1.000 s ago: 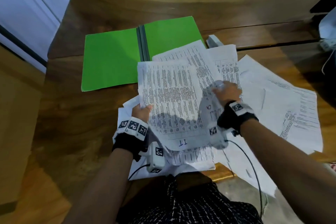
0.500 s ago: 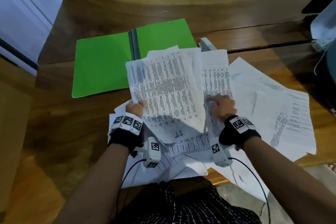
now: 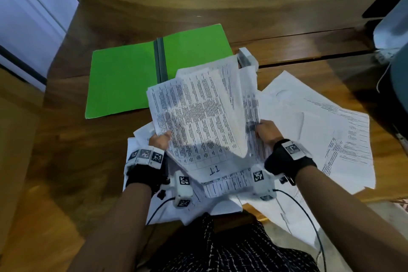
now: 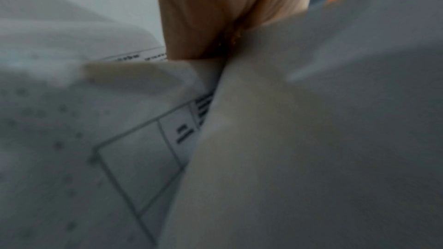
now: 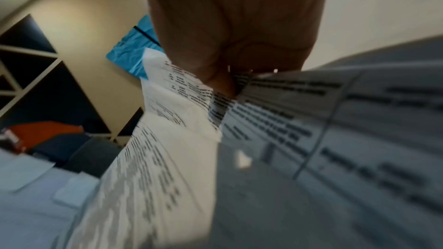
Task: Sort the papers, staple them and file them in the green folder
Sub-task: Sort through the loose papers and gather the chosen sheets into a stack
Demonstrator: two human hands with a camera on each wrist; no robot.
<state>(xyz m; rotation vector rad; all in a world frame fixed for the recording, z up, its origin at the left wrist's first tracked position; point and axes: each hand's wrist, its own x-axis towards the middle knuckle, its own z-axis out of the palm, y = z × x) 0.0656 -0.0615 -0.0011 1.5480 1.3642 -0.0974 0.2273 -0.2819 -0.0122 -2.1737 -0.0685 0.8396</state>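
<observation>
Gripping a fanned bundle of printed papers (image 3: 198,121) above the desk (image 3: 72,139), my left hand (image 3: 160,140) pinches its left edge and my right hand (image 3: 267,131) its right edge. More loose sheets (image 3: 320,121) lie beneath and to the right. Farther off, the green folder (image 3: 123,79) lies open, a white stapler (image 3: 246,57) beside it.

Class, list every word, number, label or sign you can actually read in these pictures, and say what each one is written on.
"11", handwritten, seen upside down: near the bottom edge of the top printed sheet, held by the left hand and right hand.
Printed tables on the held sheets and the loose papers on the desk: too small and blurred to read.
Square black-and-white marker tags on the wristbands: patterns, no words.
Green folder: no writing visible.
</observation>
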